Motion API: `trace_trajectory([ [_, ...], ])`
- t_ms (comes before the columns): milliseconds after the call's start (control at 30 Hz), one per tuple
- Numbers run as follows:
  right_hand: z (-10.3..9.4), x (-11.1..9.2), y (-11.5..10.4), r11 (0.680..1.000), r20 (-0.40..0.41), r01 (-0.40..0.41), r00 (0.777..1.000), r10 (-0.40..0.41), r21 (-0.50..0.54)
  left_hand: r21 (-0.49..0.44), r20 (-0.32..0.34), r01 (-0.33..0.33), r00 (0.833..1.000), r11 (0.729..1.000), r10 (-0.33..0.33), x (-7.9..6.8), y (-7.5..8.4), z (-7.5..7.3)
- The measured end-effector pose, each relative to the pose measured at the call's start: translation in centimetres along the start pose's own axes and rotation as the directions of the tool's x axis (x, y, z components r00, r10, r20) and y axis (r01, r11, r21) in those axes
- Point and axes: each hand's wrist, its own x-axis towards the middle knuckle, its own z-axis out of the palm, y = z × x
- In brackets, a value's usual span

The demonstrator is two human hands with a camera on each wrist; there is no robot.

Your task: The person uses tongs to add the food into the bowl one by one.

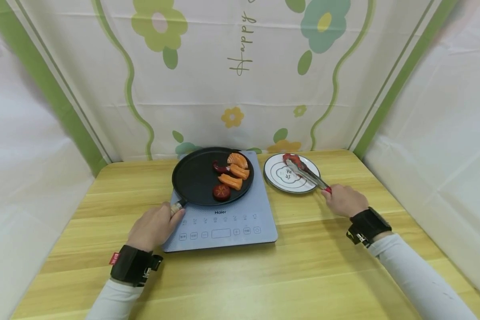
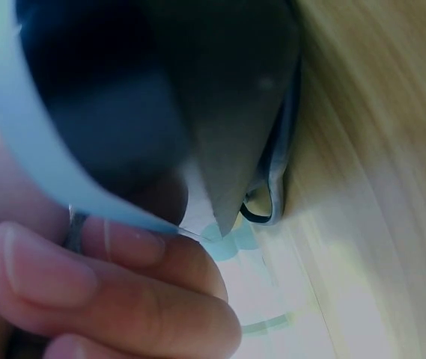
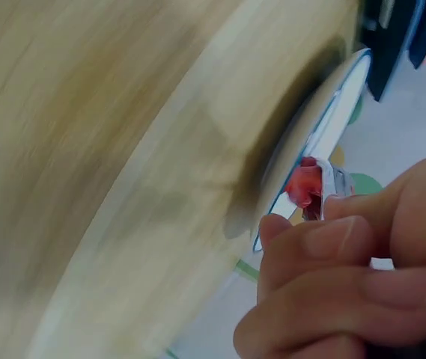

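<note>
My left hand [image 1: 154, 226] has its fingers curled round the handle [image 1: 177, 207] of a black flat pan [image 1: 198, 175]. On the pan's right side lie a tomato slice [image 1: 222, 192], a dark red chili-like piece [image 1: 221, 168] and three orange pieces, one of them a striped slice [image 1: 238, 161]. My right hand [image 1: 347, 201] grips metal tongs [image 1: 310, 177] near their red end. The tongs' tips are at a red food piece [image 1: 291, 158] over a white plate [image 1: 276, 181] with dark lettering; whether they pinch it cannot be made out.
The pan sits on a pale blue induction cooker [image 1: 244, 242] with a row of touch keys. Both stand on a wooden table [image 1: 240, 284]. A flowered white cloth [image 1: 264, 89] hangs behind, and white cloth walls [image 1: 432, 111] close off both sides.
</note>
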Motion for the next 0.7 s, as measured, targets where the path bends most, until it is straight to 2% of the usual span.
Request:
trace_trajectory([
  [167,0.5,-0.1,0.2,0.999,-0.049,0.007,0.999,-0.009,-0.042,-0.003,0.007,0.002,1.0,1.0,-0.002,0.0,0.1,0.0],
  [400,1.1,0.0,0.3,0.999,-0.079,0.023,0.997,-0.024,-0.025,-0.003,0.003,0.0,1.0,1.0,0.0,0.0,0.1,-0.1],
  [700,1.7,0.2,0.7,1.0,-0.046,-0.018,0.999,0.018,-0.004,-0.003,0.002,0.003,1.0,1.0,-0.003,0.0,0.0,0.0],
])
